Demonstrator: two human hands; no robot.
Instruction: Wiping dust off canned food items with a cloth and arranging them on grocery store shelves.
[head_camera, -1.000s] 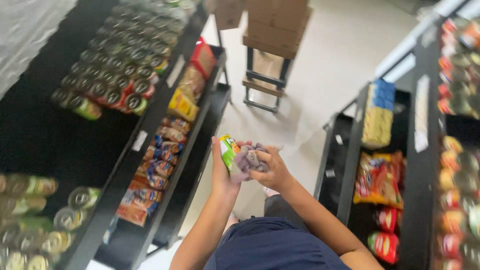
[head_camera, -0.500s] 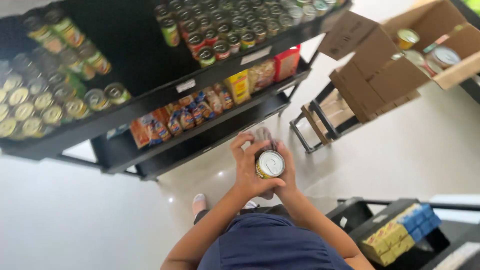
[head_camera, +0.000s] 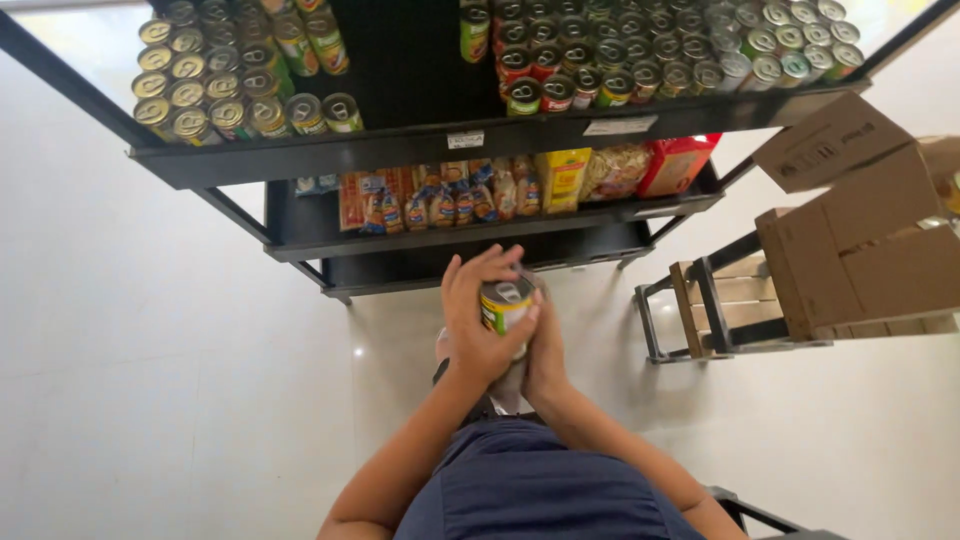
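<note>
Head view, looking straight down. Both hands meet in front of the torso and are clamped on one can (head_camera: 503, 303). The left hand (head_camera: 478, 325) wraps the can's side with fingers curled over the near edge of the lid; the right hand (head_camera: 543, 345) presses against the can's other side, thumb edge touching the wall. The two hands touch each other below the can. The can is upright, silver pull-tab lid facing the camera, with a green and yellow label.

Landmark: the black shelf rack (head_camera: 440, 150). The can is held just in front of the rack's lowest shelf, above the pale floor (head_camera: 180, 380), clear of every shelf.

On the rack's top shelf, rows of cans (head_camera: 240, 90) stand to the left and a larger block of cans (head_camera: 640, 50) to the right, with a bare black gap between them. On the middle shelf, small snack packets (head_camera: 430, 200) stand in a row; right of them are a yellow bag (head_camera: 562, 180), a clear bag of pasta (head_camera: 615, 172) and a red bag (head_camera: 675, 165).

Right of the rack, an open cardboard box (head_camera: 860, 240) rests on a low cart with wooden slats (head_camera: 715, 305).

Near the bottom edge, the person's dark blue shirt (head_camera: 540, 490) fills the middle.
</note>
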